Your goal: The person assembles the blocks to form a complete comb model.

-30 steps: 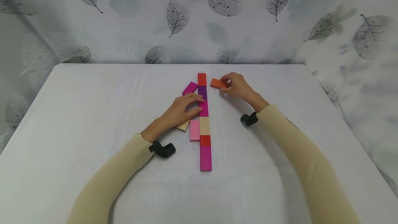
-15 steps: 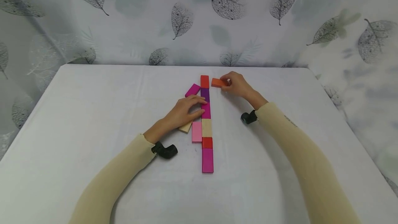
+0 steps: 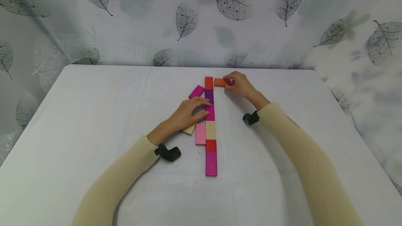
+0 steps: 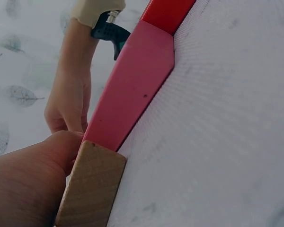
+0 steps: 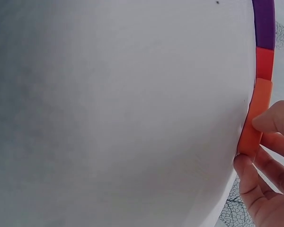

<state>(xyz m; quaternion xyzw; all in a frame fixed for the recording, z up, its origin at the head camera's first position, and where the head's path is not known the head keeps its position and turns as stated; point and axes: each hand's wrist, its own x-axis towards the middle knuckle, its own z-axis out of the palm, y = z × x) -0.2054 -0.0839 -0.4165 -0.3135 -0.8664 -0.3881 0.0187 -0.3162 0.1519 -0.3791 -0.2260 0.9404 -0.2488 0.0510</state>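
Note:
Flat coloured blocks form a straight column down the table. My right hand (image 3: 240,84) pinches an orange block (image 3: 220,82) between thumb and fingers, lying crosswise beside the red block (image 3: 208,83) at the column's far end. In the right wrist view, the orange block (image 5: 254,123) has its end right at the red block (image 5: 264,64). My left hand (image 3: 186,112) spreads over the column's left side, its thumb and a fingertip resting on a magenta block (image 3: 210,114) below the purple block (image 3: 208,96). Nothing is gripped in it.
Left of the column lie a slanted magenta block (image 3: 196,91), a pink block (image 3: 200,135) and a tilted tan block (image 3: 188,130), partly under my left hand. Nearer are a tan block (image 3: 210,130), a red block (image 3: 211,145) and a magenta block (image 3: 211,163).
My right hand has brought the orange block left against the red block and turned it from slanted to nearly square with the column. The left hand stays in place; the head view shifts slightly.

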